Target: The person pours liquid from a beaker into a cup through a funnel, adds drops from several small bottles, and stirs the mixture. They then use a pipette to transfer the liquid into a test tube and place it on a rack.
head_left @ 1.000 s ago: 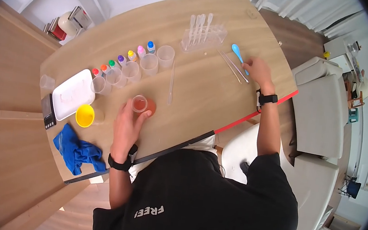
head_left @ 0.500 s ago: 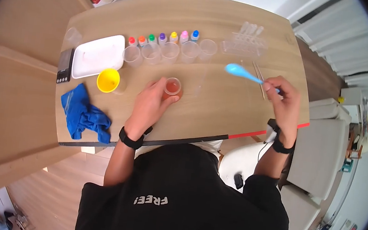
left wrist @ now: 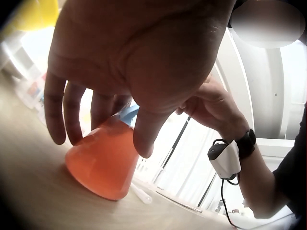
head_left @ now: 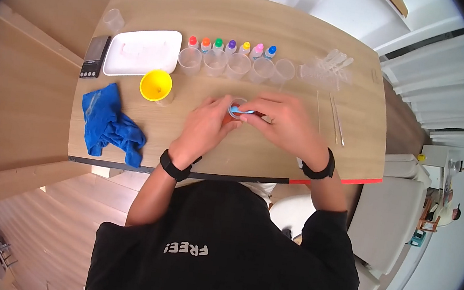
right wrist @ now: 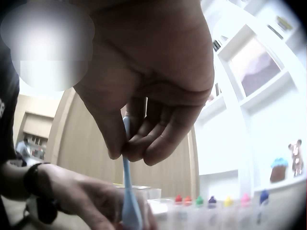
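Funnel (head_left: pixel 156 84) left of cup (head_left: pixel 236 108) | cloth (head_left: pixel 110 124) near | hands (head_left: pixel 205 130) cover cup

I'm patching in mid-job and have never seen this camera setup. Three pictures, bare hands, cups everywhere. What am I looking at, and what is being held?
No machine here: a person works with bare hands at a wooden table. The wide picture comes from a head camera looking down; the other two come from cameras strapped to each wrist. The left hand grips a small cup of orange liquid. The right hand pinches a blue spoon, its end in that cup. Also on the table: a row of clear cups, dropper bottles with coloured caps, a white tray, a yellow funnel, a blue cloth, a scale and a rack of pipettes.
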The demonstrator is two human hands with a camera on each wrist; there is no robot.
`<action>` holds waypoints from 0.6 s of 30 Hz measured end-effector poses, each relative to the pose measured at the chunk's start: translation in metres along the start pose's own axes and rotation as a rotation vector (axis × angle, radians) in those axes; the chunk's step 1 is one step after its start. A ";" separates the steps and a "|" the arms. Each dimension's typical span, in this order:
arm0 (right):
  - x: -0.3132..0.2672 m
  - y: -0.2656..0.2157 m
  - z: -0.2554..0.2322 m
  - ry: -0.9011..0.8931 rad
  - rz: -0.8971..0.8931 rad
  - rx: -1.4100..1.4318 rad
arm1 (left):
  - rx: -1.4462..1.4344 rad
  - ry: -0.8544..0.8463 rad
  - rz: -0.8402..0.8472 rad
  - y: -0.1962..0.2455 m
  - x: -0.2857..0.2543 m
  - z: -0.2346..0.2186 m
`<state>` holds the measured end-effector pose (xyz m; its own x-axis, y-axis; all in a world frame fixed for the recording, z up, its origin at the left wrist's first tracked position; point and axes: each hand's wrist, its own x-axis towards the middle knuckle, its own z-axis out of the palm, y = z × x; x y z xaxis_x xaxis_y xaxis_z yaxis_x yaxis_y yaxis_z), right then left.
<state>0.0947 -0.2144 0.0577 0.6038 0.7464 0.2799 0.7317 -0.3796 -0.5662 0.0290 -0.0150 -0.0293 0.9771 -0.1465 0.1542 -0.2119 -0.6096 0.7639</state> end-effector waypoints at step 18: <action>-0.007 0.017 0.027 0.049 0.017 -0.026 | -0.016 0.002 -0.002 -0.001 -0.002 0.001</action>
<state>0.0947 -0.2116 0.0250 0.6302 0.7125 0.3084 0.7290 -0.4064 -0.5508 0.0274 -0.0151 -0.0308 0.9775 -0.1442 0.1540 -0.2100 -0.5969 0.7743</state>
